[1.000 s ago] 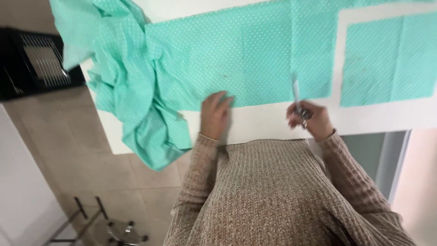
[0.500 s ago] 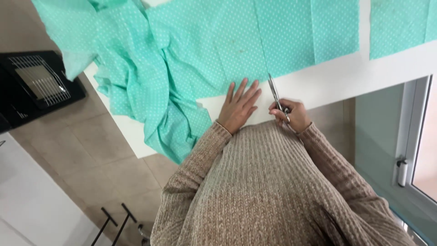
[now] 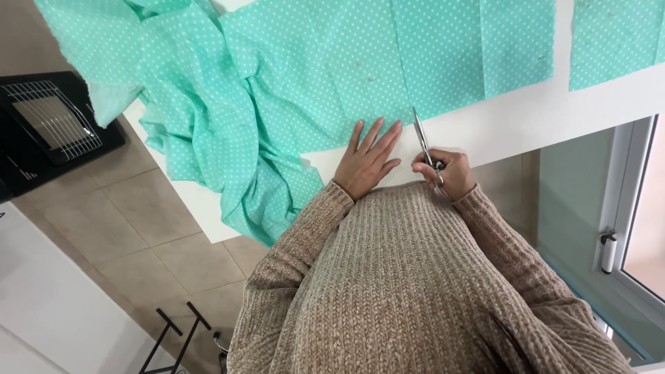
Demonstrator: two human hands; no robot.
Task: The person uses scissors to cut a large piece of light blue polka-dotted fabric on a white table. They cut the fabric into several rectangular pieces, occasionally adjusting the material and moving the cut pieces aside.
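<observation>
Head view: the person's own knitted beige sweater (image 3: pixel 415 291) fills the lower middle and hides the near edge of the white bench (image 3: pixel 526 125) below the wrists. The scissors (image 3: pixel 424 142) show only as closed-looking slim blades pointing up toward the fabric; their handles are buried inside the right hand (image 3: pixel 447 173), whose grip is clenched around them. Whether the blade tips touch the cloth edge is hard to make out. The left hand (image 3: pixel 367 163) lies flat with fingers spread, grip released, pressing the lower edge of the mint polka-dot fabric (image 3: pixel 325 76) just beside the scissors.

The fabric spreads across the bench and is cut off by the top edge of the picture; its left part bunches in folds and hangs over the bench corner toward the tiled floor (image 3: pixel 131 228). A separate mint piece (image 3: pixel 613 41) at upper right is also cropped. At left, a black appliance with a wire grille (image 3: pixel 48 125) stands partly out of view. A black metal stand (image 3: pixel 173 339) shows at the bottom, only in part. A window frame (image 3: pixel 613 228) runs down the right side.
</observation>
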